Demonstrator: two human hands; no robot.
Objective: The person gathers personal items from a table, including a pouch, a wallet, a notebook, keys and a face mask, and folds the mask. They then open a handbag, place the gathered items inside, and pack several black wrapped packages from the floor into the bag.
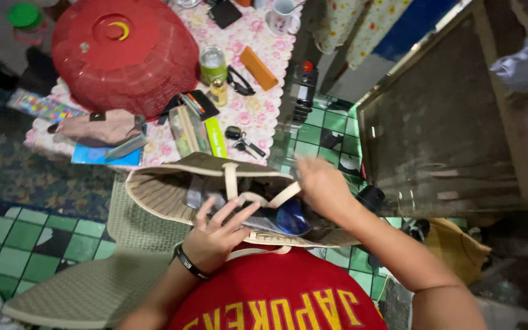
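A woven beige bag (172, 189) sits open just in front of the person, between their body and the bench (258, 116) with its flowered cloth. The left hand (218, 229) spreads its fingers open over the bag's mouth, resting on the things inside, among them something blue (291, 217), perhaps a plastic packet. The right hand (319, 183) is blurred; it seems closed on a pale strap (282, 195) at the bag's rim. A red domed cover (123, 52), keys (242, 140) and a cup (282, 15) lie on the bench.

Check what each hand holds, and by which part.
The right hand holds the woven bag by its cream handle strap. The left hand rests spread on the bag's rim, gripping nothing clearly.
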